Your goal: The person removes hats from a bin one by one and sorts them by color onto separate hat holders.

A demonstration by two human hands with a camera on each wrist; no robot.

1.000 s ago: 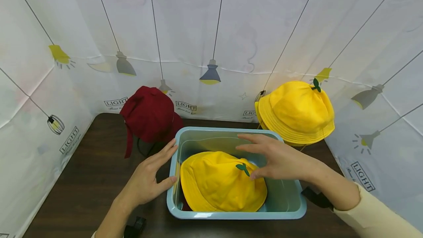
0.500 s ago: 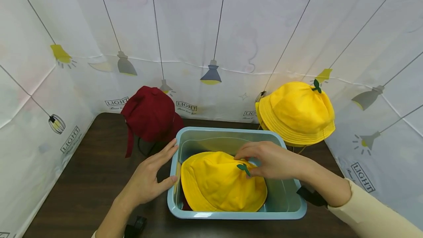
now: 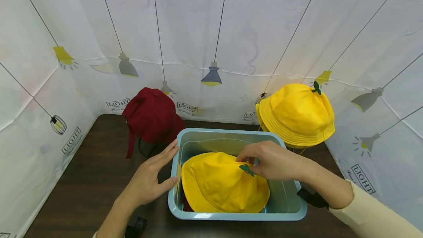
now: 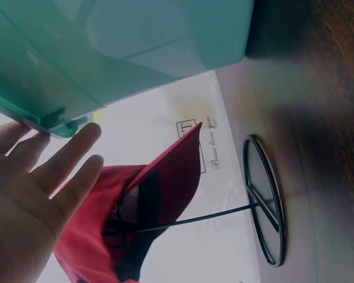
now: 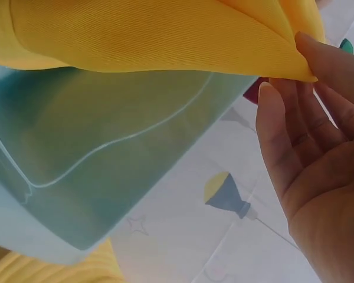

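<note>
A yellow bucket hat (image 3: 221, 186) with a green sprout on its crown lies inside a light blue plastic bin (image 3: 294, 208). My right hand (image 3: 274, 161) reaches over the bin and pinches the hat's crown beside the sprout. In the right wrist view the right hand (image 5: 324, 135) has its thumb and fingers on a fold of the yellow cloth. My left hand (image 3: 148, 179) rests against the bin's left rim, fingers spread. The left wrist view shows the left hand's fingertips (image 4: 89, 134) at the bin's rim. Part of something dark red (image 3: 187, 205) shows under the hat.
A dark red cap (image 3: 150, 115) hangs on a black wire stand (image 4: 264, 200) behind the bin, to the left. Another yellow bucket hat (image 3: 297, 115) stands at the back right. The dark wooden table (image 3: 82, 179) meets a lamp-printed white cloth (image 3: 185, 17) at the back.
My right hand has come down from above the bin and its fingers have closed on the hat's crown. The hat's top has lifted slightly. My left hand stays at the rim.
</note>
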